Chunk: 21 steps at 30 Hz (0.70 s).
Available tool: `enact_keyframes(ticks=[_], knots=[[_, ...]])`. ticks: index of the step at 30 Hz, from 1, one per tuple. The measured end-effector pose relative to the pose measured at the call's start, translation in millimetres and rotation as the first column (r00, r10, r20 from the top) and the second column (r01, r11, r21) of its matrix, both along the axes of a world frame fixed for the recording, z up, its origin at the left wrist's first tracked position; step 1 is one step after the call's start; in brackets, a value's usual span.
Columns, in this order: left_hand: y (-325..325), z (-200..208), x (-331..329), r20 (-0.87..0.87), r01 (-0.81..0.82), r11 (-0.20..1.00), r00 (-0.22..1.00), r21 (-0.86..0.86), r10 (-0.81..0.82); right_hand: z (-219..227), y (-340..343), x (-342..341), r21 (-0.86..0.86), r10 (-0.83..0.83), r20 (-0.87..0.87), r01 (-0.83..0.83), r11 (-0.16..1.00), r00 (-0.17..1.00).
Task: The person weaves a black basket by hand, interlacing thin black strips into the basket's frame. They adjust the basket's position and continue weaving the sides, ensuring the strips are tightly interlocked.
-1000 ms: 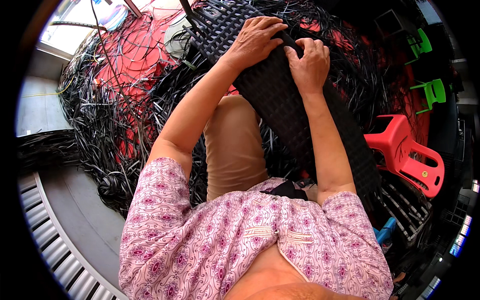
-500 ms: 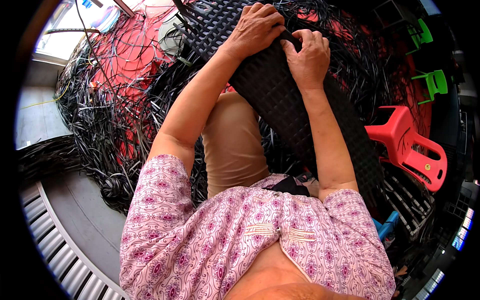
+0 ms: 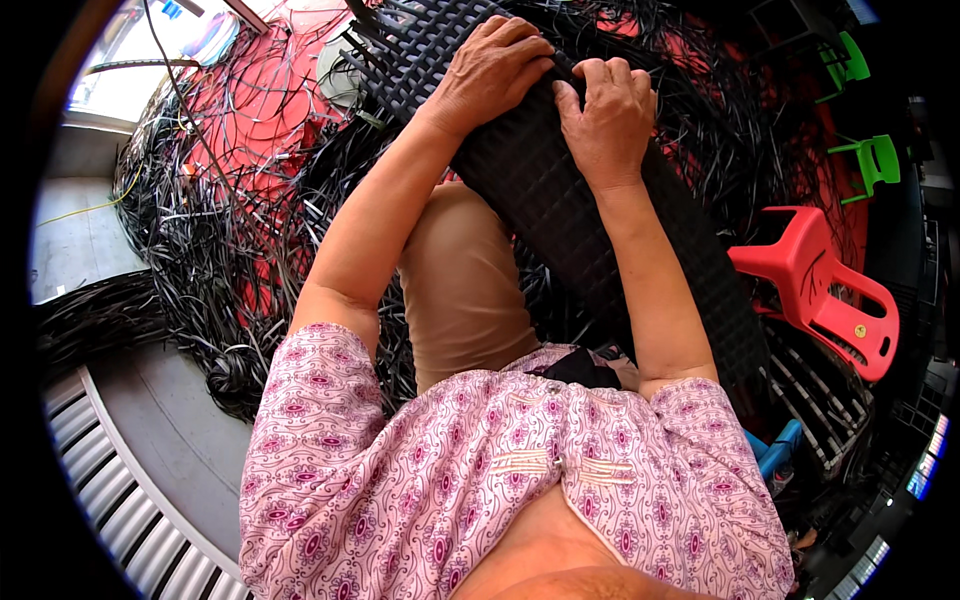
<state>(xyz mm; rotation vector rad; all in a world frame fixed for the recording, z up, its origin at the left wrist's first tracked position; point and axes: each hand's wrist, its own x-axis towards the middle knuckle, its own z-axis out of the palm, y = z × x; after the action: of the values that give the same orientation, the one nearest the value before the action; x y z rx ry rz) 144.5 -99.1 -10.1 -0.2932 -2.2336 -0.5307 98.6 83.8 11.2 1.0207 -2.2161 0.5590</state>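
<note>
A black woven wicker piece (image 3: pixel 545 190) slants across my lap, from the top middle down toward the right. Its upper left part has an open weave (image 3: pixel 425 50), with loose strip ends (image 3: pixel 365 70) sticking out on the left. My left hand (image 3: pixel 495 72) is on top of the weave by the ridge, its fingers bent and gripping there. Beside it, my right hand (image 3: pixel 608 120) curls over the ridge with thumb and fingers closed on the wicker. The exact strip under the fingertips is hidden.
Tangled black strips (image 3: pixel 240 270) cover much of the red floor (image 3: pixel 255 115) around me. A red plastic chair (image 3: pixel 800 265) is at the right, with green chairs (image 3: pixel 875 165) behind it. A slatted metal piece (image 3: pixel 130 500) lies lower left. Something blue (image 3: pixel 778 450) is near my right elbow.
Both hands have shifted slightly left on the weave, and my left hand also sits a little lower. Both still grip the wicker, which stays nearly in place.
</note>
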Motion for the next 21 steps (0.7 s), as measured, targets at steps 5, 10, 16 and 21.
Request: enact_keyframes(ticks=[5,10,16,21], knots=[[-4,-15,1,-0.053,0.013,1.000,0.999,0.001,-0.013,1,0,2,0.011,0.010,0.033,-0.010,1.000,0.999],[1,-15,6,-0.043,0.001,1.000,0.999,0.009,0.000,7,42,8,-0.080,0.006,0.264,0.016,0.997,0.965],[7,-3,9,0.006,-0.033,0.999,0.999,0.001,0.033,0,71,15,-0.103,-0.004,0.203,0.025,0.994,0.979],[38,23,9,0.077,0.127,0.991,0.989,-0.037,-0.124,-1,74,16,-0.108,-0.016,0.192,0.037,0.993,0.981]])
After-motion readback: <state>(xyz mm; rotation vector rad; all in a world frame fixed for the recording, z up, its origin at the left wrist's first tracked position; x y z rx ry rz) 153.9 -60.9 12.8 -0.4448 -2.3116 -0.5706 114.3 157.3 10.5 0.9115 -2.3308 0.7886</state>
